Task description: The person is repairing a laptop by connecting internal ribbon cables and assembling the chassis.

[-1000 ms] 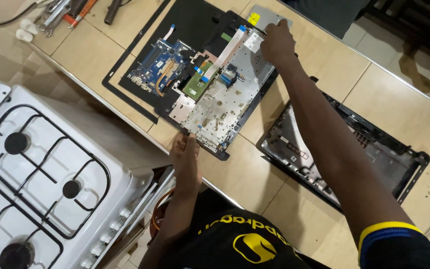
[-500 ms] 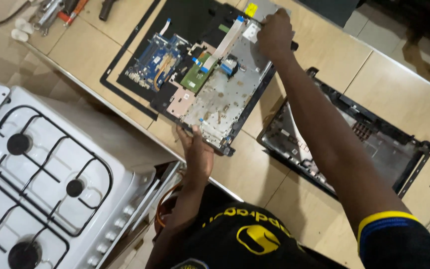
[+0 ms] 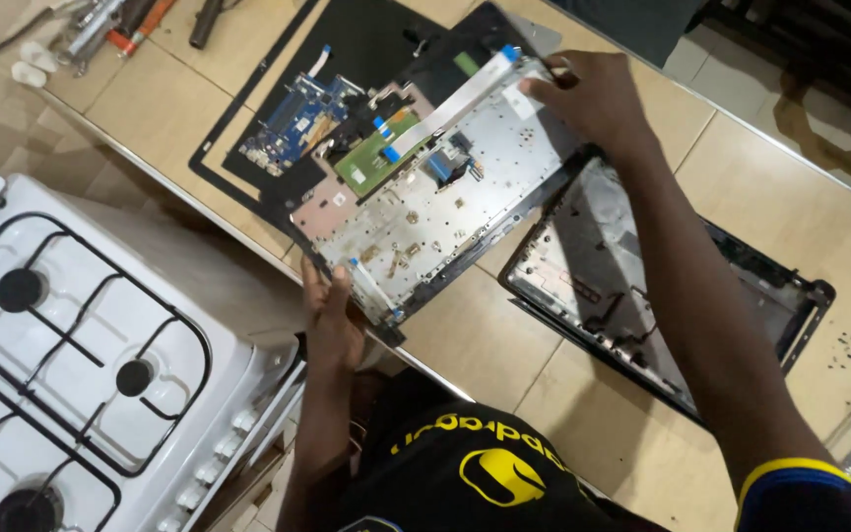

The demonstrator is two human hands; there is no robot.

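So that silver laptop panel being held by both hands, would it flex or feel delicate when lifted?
The silver panel looks thin and wide, and the left hand and right hand grip opposite ends, so it probably flexes somewhat. The loose white ribbon cable and small green board on it look easily damaged.

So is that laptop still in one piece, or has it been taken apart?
Taken apart. Both hands, left hand and right hand, hold the metal-backed keyboard panel, while the empty black bottom shell lies separately beside it.
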